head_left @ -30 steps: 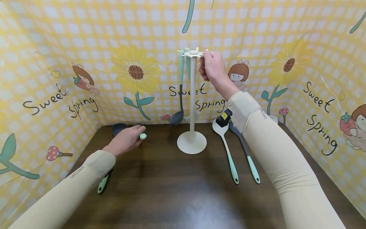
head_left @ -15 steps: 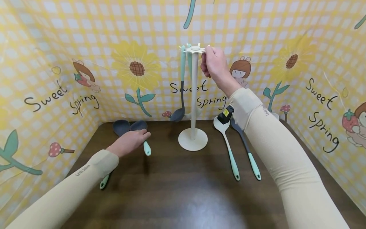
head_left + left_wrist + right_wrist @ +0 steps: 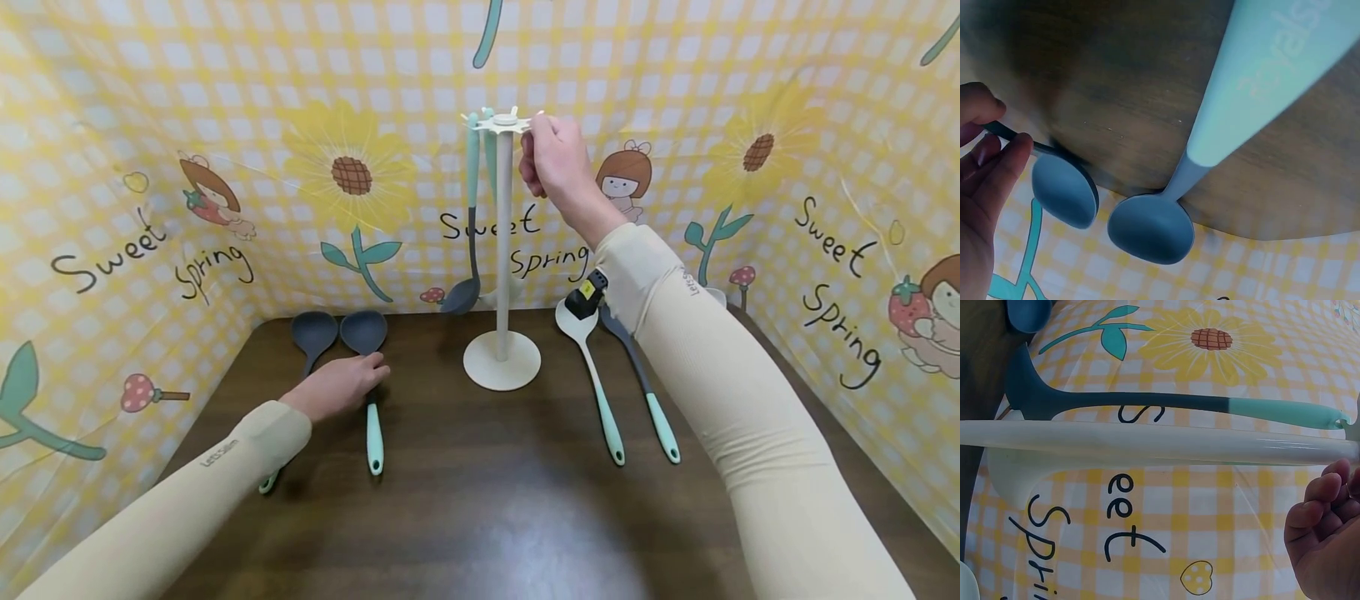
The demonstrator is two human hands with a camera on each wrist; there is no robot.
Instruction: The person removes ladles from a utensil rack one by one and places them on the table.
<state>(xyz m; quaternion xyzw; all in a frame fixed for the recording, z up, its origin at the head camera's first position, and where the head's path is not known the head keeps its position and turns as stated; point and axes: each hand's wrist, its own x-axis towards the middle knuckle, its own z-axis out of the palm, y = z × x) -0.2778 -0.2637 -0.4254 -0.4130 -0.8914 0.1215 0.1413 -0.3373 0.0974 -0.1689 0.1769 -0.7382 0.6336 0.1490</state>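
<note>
My left hand (image 3: 337,387) pinches the shaft of a dark grey serving spoon (image 3: 363,332) with a mint handle (image 3: 376,450), lying on the table at left of centre. In the left wrist view, thumb and fingers close around the shaft just behind the bowl (image 3: 1065,192). A second dark spoon (image 3: 313,332) lies to its left, its handle partly hidden by my forearm. My right hand (image 3: 558,158), fingers curled, grips the hooked top of a white utensil stand (image 3: 502,250). From that stand hang a dark ladle (image 3: 461,294) and a pale utensil (image 3: 1016,478) behind the pole.
Right of the stand base lie a white spoon (image 3: 577,321) and a dark utensil (image 3: 633,358), both with mint handles. Part of another pale thing (image 3: 716,296) shows behind my right sleeve. A checked cloth (image 3: 420,167) stands around the brown table (image 3: 450,517).
My left hand has lowered the spoon; its handle, first pointing up toward the head camera, now lies along the table with the bowl away. My right hand keeps its grip on the stand.
</note>
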